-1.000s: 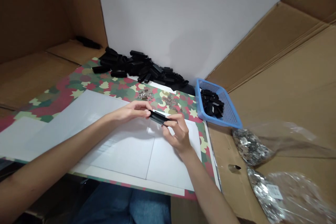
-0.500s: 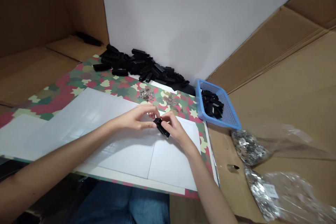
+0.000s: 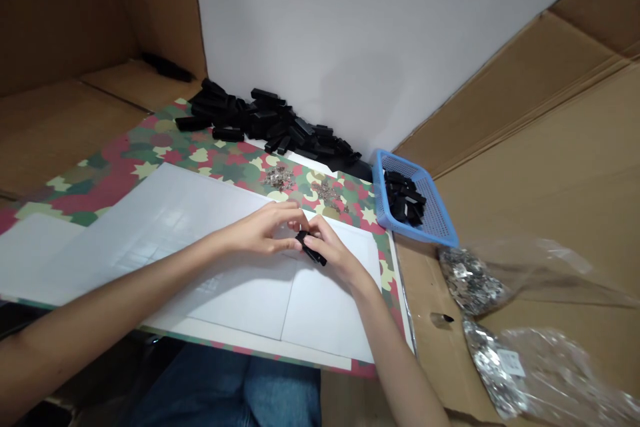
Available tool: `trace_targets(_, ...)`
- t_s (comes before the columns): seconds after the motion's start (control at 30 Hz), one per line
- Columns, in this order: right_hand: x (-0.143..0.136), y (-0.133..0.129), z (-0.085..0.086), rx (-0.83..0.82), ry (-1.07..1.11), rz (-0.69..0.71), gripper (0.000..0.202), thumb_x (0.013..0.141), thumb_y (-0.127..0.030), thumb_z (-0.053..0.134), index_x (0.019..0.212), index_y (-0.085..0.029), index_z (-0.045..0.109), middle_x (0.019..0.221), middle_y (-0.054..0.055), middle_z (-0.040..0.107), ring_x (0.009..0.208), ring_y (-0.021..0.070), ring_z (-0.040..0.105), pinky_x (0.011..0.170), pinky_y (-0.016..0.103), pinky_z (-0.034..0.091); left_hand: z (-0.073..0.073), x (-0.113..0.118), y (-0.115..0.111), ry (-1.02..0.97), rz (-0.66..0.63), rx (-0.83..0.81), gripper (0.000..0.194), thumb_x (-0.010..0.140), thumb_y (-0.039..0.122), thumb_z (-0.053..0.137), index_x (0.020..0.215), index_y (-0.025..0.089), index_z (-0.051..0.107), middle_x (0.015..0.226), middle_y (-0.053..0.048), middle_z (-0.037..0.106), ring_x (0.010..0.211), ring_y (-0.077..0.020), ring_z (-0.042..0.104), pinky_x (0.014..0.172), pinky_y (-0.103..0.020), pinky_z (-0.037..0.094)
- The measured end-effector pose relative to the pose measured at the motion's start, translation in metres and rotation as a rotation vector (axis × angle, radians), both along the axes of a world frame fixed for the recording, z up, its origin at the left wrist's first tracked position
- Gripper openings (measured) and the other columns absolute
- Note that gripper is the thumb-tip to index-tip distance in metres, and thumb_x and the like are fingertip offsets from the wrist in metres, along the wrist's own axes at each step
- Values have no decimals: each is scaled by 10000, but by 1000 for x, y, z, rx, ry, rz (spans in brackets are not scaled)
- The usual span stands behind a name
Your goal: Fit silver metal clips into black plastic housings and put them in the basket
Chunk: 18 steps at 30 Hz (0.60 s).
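Note:
Between my two hands is a small black oblong piece (image 3: 314,253), held just above the white sheet (image 3: 245,293). My left hand (image 3: 273,228) pinches its far left end with thumb and fingers. My right hand (image 3: 331,245) grips its side, the thumb lying along the top. The fingers cover much of the piece, so its exact kind cannot be made out. Just beyond my hands lie two small heaps of tiny metal parts, a left heap (image 3: 279,178) and a right heap (image 3: 327,194), on the camouflage-patterned board (image 3: 215,173).
A long pile of similar black pieces (image 3: 270,121) lies along the white wall (image 3: 310,27). At the right stands a blue plastic basket (image 3: 440,230) holding more of them. Clear bags of shiny metal parts, an upper bag (image 3: 470,280) and a lower bag (image 3: 500,367), rest on cardboard.
Both hands have shifted slightly right and closed in around the black piece. It has tilted a little and is more covered by my fingers.

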State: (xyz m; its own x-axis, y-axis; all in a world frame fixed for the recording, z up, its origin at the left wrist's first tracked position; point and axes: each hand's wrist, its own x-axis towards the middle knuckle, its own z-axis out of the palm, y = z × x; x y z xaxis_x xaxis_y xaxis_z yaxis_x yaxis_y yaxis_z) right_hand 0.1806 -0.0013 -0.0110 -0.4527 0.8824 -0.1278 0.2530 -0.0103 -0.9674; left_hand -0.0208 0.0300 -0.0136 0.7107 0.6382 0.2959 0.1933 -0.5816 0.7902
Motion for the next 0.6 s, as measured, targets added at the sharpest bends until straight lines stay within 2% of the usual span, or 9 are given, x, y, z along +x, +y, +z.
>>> trace_targets(0.4,-8,0,-3,-64,154,-74,140,766,-310,553,786,-236,436,714,-22,517,689,167,512,652,285,417,-1,2,-1,25,35,34,208,858,360,641,932,166,636,889,-48,599,853,-201,555,780,-305,374)
trace_targets(0.6,-1,-1,4,-126,132,-29,174,769,-342,582,821,-224,465,809,-11,498,745,159,483,676,266,380,-2,3,0,-1,6,23,233,867,383,627,978,179,647,920,-55,614,885,-210,553,787,-306,374)
